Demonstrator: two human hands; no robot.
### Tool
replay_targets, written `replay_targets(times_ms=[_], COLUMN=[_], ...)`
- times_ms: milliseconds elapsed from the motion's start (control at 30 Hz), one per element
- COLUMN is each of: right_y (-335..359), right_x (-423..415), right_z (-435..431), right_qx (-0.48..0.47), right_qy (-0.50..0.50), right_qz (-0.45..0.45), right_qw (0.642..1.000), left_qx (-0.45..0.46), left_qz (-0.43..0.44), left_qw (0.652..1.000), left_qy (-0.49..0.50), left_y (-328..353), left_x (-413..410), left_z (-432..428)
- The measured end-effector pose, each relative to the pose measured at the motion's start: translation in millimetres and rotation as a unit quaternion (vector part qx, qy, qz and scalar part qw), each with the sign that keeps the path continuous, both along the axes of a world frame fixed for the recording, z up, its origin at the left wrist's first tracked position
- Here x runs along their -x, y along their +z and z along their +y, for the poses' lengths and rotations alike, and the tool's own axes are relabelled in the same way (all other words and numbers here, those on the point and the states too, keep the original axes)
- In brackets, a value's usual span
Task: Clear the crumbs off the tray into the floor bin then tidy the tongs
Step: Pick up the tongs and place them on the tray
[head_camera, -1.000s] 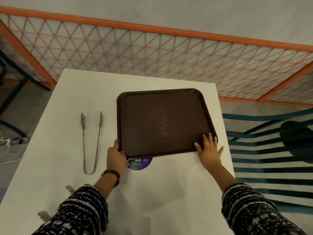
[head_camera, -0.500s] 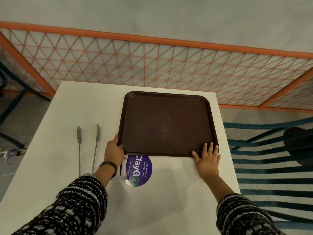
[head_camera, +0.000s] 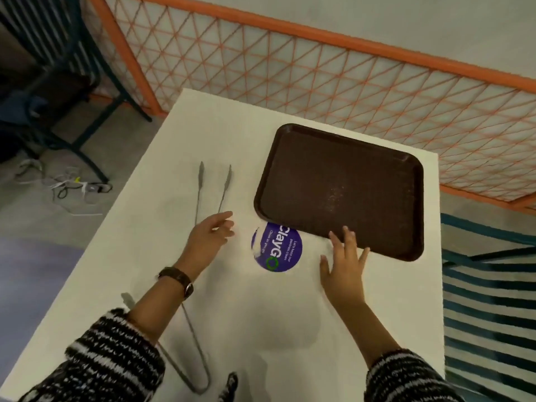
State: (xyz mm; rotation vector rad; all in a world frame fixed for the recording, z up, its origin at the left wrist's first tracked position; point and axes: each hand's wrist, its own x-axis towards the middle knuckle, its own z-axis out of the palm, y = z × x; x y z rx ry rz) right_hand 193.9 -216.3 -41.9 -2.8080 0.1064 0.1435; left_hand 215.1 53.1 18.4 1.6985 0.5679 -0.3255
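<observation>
Now hands spread, empty — left hand [head_camera: 209,238] over tongs [head_camera: 199,195], right hand [head_camera: 345,266] fingertips on tray [head_camera: 348,184] rim.

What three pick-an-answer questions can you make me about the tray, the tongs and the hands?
1. Where do the tongs by the left hand lie?
A. On the tray
B. On the table, left of the tray
C. On the floor

2. What colour is the tray?
A. Dark brown
B. Orange
C. White

3. How is the right hand?
A. Closed in a fist
B. Gripping the tongs
C. Open, fingers on the tray's near rim

Answers:
1 B, the tongs' two thin metal arms lie on the white tabletop beside the tray's left edge.
2 A, the whole tray is dark brown.
3 C, its fingers are straight and spread, with the tips on the rim.
</observation>
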Motion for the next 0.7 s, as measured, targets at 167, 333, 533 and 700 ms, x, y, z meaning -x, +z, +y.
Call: replay_targets(times_ms=[167, 333, 533, 700], right_y=[1, 3, -4, -21], right_x=[26, 13, -21, -29], right_z=[102, 191, 265, 277], right_qx=[-0.089, -0.123, -0.109, -0.069], right_qy=[0.195, 0.166, 0.019, 0.004], right_qz=[0.024, 0.027, 0.086, 0.104], right_qw=[0.977, 0.978, 0.99, 0.992], left_qx=[-0.089, -0.184, -0.161, -0.19], left_qz=[-0.008, 0.013, 0.053, 0.123], left_qw=[0.995, 0.978, 0.956, 0.947], left_qy=[0.034, 0.097, 0.239, 0.227], left_y=[2, -16, -42, -63], left_x=[85, 153, 210, 221], left_z=[66, 100, 70, 24])
